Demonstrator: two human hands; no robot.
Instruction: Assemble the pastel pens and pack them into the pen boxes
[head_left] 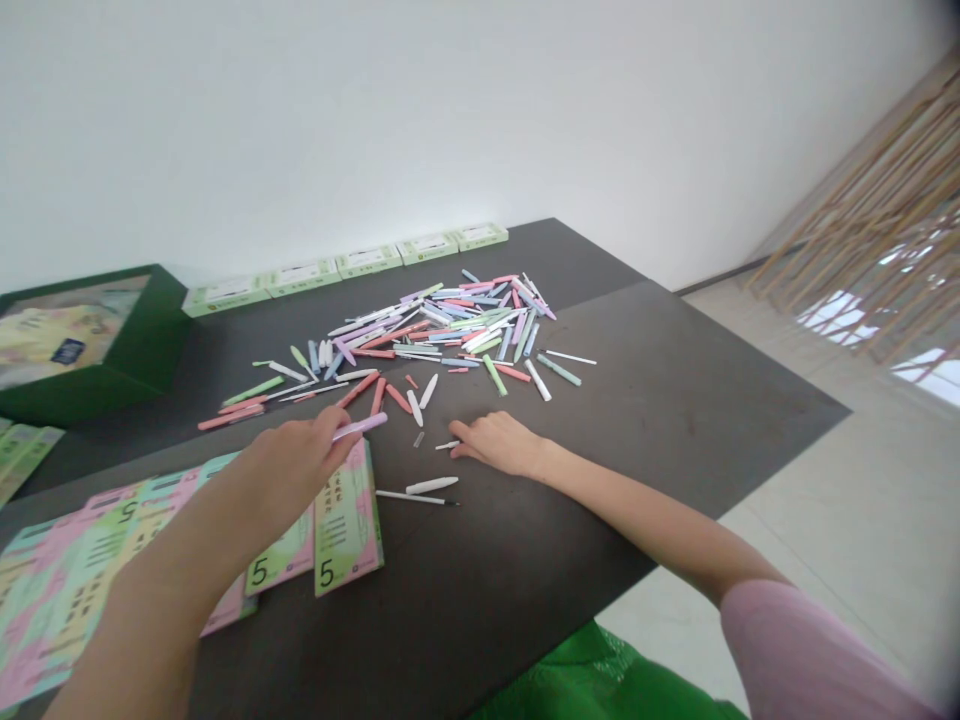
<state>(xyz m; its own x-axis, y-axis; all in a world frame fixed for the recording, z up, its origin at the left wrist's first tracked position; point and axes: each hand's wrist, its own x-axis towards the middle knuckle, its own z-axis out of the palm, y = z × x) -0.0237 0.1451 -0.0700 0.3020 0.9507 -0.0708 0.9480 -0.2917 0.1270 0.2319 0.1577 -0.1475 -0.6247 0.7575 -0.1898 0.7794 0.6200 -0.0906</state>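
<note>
My left hand point(304, 450) is closed around a light purple pen barrel point(361, 427), holding it above the green and pink printed boxes point(346, 520). Down at the tabletop, my right hand point(495, 441) has its fingers curled on a small thin white pen part point(448, 445); its far end is hidden under the fingers. Just in front of me lie a white pen barrel point(432, 485) and a pen refill point(414, 497) with a dark tip. A tiny clear piece point(418, 439) rests between the hands, near two white pen parts point(415, 408).
A loose heap of pastel pen parts point(450, 325) spreads over the dark table point(660, 400). Flat green boxes point(367, 261) line the wall. At the left stands a dark green bin point(142, 350) with wrappers inside. The table's right edge drops to a pale floor.
</note>
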